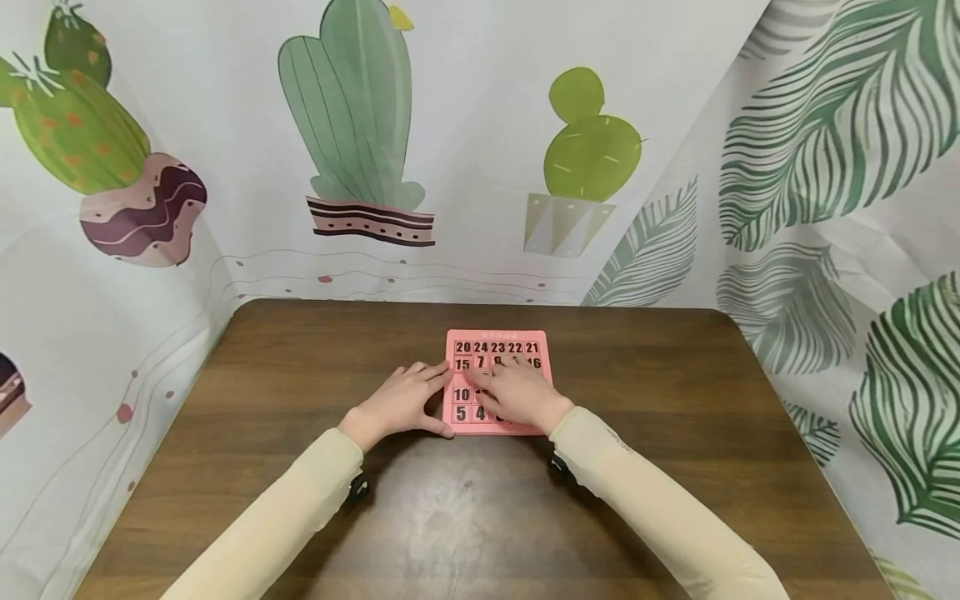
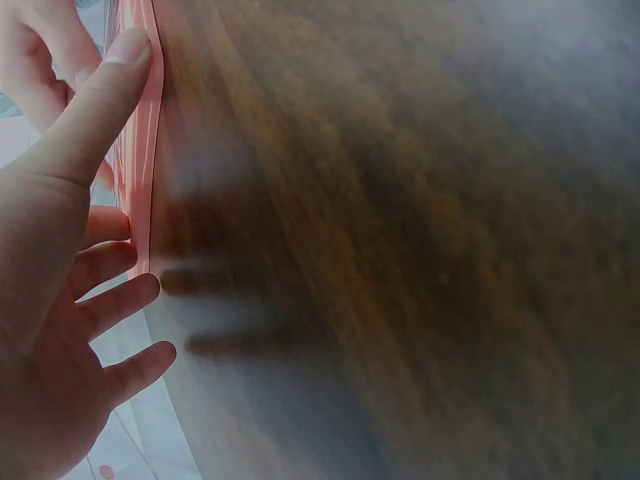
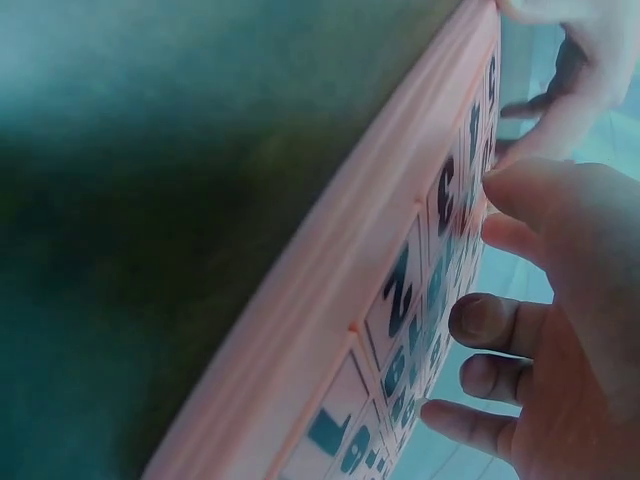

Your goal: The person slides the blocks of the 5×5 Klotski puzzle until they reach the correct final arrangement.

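Note:
A pink sliding number puzzle (image 1: 480, 335) lies flat near the back of the table, its black-numbered tiles set in a square frame. My left hand (image 1: 401, 400) rests at its left side. In the left wrist view, the thumb lies on the puzzle's near edge and the fingers reach out along its side, some touching it. Over the tiles is my right hand (image 1: 525, 393), hiding several numbers in the middle and lower right. The right wrist view shows the thumb (image 3: 530, 195) and spread fingers close above the tile face; which fingertips touch cannot be told.
The brown wooden table (image 1: 645, 375) has rounded back corners. Behind it hangs a white cloth (image 1: 480, 108) printed with cacti and leaves. Both forearms come in from the front in cream sleeves (image 1: 277, 517), with a dark device (image 1: 357, 489) under the left wrist.

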Tool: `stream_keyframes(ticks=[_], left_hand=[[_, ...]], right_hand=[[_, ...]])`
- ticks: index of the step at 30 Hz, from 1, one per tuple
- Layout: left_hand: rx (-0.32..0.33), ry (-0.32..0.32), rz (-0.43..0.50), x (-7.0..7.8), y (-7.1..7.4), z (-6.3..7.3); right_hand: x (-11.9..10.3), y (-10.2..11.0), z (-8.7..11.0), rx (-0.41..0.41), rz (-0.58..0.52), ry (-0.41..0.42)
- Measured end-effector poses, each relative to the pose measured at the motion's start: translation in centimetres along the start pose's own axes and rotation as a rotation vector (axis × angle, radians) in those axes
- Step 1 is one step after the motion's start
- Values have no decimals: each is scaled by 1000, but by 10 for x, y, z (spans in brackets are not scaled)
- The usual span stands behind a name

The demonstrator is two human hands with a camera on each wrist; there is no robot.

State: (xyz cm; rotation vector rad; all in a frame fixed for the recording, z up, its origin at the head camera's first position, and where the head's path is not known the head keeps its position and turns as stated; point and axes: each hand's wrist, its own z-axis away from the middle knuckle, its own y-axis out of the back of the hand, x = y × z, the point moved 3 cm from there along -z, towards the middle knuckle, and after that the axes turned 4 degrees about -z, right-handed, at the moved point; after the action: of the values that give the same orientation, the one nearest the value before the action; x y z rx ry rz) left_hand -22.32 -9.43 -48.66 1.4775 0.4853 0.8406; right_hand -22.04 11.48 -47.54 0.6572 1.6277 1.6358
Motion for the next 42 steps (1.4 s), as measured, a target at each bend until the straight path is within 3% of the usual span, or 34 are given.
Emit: stream_keyframes(ticks=[8,14,28,36,42], left_hand=[[-1,-7,0,0,0,1],[0,-7,-10,0,0,-1],[2,0,-5,-1,-2,-1],[-6,10,2,0,-1,-1],[-9,11,5,0,-1,-2]], right_hand=[[-16,1,26,67,38,112],[-22,3,36,78,66,142],[-12,1,24,148,58,114],[-6,1,14,73,33,72],[-10,0,18,84,35,83]])
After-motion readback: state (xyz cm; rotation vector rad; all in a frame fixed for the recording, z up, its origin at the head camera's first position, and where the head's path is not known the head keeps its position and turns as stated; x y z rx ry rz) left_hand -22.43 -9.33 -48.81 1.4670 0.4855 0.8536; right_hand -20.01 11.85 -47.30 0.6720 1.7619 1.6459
